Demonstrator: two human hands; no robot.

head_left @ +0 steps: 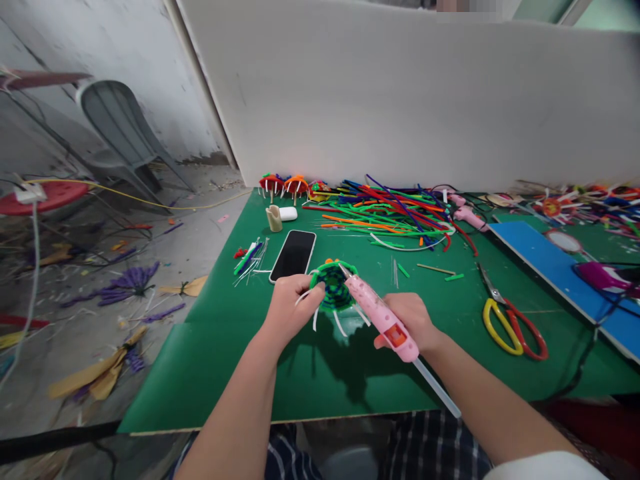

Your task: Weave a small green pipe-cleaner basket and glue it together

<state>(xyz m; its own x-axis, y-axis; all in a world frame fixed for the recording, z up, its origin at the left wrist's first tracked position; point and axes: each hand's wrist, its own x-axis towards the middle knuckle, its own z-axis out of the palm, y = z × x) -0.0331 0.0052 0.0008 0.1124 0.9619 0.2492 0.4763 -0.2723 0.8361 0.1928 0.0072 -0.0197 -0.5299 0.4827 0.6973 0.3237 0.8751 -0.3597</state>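
My left hand [290, 303] is closed on a small woven green and blue piece [334, 285] with white ribs sticking out, held just above the green table [210, 373]. My right hand [413, 323] grips a pink glue gun [380, 313] with a clear glue stick out the back. The gun's nozzle touches the top of the woven piece. A black phone [293, 255] lies just beyond my left hand.
A heap of coloured pipe cleaners [395, 210] lies at the back of the table, with small umbrella-like pieces [284, 185] beside it. Yellow and red scissors [510, 320] lie to the right near a blue board [555, 263]. A second glue gun [467, 213] rests further back. Scraps litter the floor on the left.
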